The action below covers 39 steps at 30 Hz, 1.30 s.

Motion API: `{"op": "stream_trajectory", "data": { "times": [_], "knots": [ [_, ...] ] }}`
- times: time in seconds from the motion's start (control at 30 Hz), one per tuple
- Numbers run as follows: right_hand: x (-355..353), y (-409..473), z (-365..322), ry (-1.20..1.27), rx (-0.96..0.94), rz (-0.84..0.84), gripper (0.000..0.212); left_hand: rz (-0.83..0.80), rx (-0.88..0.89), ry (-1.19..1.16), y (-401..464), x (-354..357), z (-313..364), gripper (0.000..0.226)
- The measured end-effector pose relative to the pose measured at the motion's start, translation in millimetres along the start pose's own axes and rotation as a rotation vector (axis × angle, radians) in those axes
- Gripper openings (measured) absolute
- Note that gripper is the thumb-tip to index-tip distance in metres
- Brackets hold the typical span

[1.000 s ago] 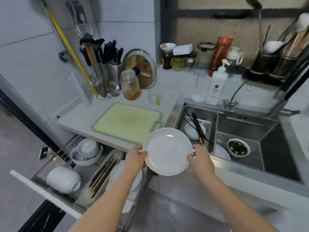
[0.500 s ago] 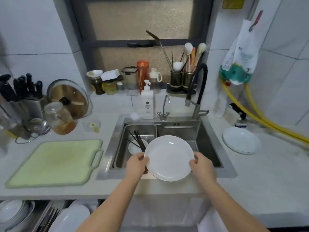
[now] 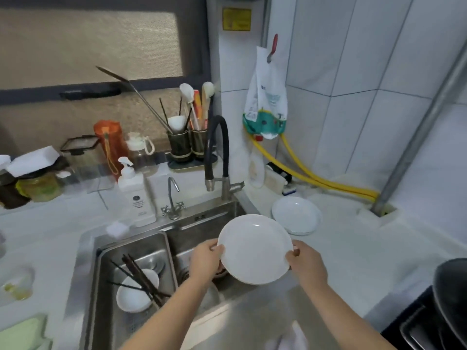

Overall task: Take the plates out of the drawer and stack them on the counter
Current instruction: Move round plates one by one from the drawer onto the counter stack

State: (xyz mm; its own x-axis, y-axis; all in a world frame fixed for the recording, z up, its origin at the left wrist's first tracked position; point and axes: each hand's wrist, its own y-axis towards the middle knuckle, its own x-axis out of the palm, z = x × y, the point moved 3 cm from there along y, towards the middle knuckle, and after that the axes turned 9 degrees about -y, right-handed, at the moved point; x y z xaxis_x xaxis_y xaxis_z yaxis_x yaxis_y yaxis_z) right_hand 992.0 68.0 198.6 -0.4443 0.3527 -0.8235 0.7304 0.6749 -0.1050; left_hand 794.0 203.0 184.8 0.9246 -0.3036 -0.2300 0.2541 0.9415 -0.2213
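Observation:
A white plate (image 3: 254,248) hangs level above the right basin of the steel sink (image 3: 83,251). My left hand (image 3: 206,260) grips its left rim and my right hand (image 3: 307,265) grips its right rim. Just beyond it, on the white counter (image 3: 358,253) to the right of the sink, lies a low stack of white plates (image 3: 296,215). The held plate is apart from that stack, nearer to me and to the left. The drawer is out of view.
A black-hosed faucet (image 3: 217,157) rises behind the sink. A soap bottle (image 3: 135,198) stands left of it. The left basin holds a white bowl (image 3: 136,290) with dark chopsticks. Yellow hoses (image 3: 313,176) run along the back wall. A dark pan (image 3: 449,301) sits at the right edge.
The plate has travelled right with both hands, from over the open drawer, past the sink, toward the plates on the right counter. The view swung right; the drawer is gone from sight.

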Motion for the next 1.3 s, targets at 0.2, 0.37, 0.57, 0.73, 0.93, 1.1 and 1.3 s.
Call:
{"op": "stream_trajectory", "data": {
  "times": [0.2,0.37,0.57,0.73,0.93,1.1,1.3],
  "knots": [
    [-16,32,15,0.016,0.138,0.061,0.022,-0.129,-0.024,-0.009,44,48,18,0.026],
    [-26,69,31,0.019,0.186,0.081,0.021,-0.197,-0.024,0.007,77,88,32,0.026],
    [-28,127,50,0.049,0.248,0.055,0.023,-0.179,-0.053,0.034,115,133,37,0.018],
    [-25,176,65,0.079,0.287,0.026,0.023,-0.163,-0.089,0.061,151,170,34,0.022],
    [-17,221,82,0.068,0.311,-0.024,0.02,-0.169,-0.107,0.11,186,201,26,0.022],
    [-12,240,95,0.055,0.342,-0.027,0.017,-0.224,-0.1,0.155,201,221,20,0.023],
    [-4,252,100,0.033,0.362,-0.019,0.018,-0.193,-0.108,0.185,210,231,14,0.026]
  ]
}}
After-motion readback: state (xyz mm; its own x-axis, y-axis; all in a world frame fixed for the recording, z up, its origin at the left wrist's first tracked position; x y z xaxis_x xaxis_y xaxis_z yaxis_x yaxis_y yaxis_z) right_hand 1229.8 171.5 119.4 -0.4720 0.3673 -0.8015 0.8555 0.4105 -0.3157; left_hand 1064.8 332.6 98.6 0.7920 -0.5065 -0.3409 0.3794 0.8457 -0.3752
